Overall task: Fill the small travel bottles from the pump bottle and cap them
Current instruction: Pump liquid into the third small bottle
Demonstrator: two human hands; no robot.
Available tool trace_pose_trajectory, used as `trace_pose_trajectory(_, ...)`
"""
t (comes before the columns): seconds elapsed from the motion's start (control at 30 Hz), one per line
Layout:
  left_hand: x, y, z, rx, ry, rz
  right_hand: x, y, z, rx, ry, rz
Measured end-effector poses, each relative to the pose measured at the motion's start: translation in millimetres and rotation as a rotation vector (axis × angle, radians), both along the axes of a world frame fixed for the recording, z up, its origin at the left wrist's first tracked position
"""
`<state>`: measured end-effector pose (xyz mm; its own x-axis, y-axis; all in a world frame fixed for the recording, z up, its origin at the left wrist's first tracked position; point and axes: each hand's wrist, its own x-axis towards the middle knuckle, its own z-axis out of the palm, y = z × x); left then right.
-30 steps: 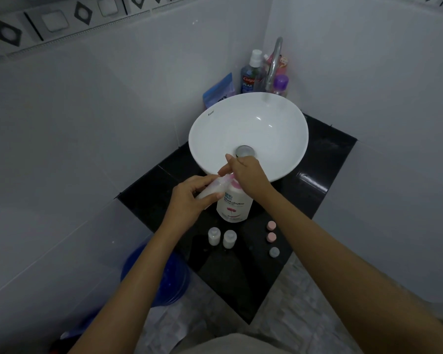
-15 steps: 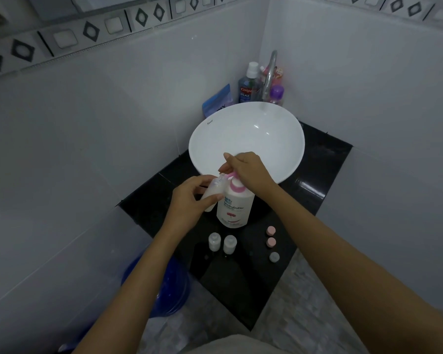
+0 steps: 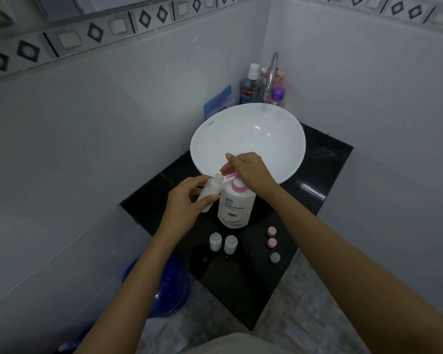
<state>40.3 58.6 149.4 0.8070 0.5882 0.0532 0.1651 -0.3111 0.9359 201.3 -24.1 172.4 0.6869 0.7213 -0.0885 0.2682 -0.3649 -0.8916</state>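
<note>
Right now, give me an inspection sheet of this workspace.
Surface: black counter, glossy.
Job's things: pump bottle upright; travel bottle tilted at its spout; two uncapped bottles standing; three loose caps.
Clutter: mouthwash bottle, purple-capped bottle, blue pouch behind white basin.
Grippers: left hand grips the travel bottle; right hand presses the pump head.
Cables: nothing seen.
Surroundings: tiled walls, blue container below.

Your right hand (image 3: 251,172) hides pump head; nozzle-to-bottle (image 3: 210,191) contact unclear. Label (image 3: 234,209) small print illegible.
</note>
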Motion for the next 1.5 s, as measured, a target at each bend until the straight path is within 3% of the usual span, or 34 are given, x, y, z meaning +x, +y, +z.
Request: trace_pose_trajectory(1.5,-13,-21,-24,-0.008,0.03,-0.012,5,-27,8,0.105,-0.096,-0.12)
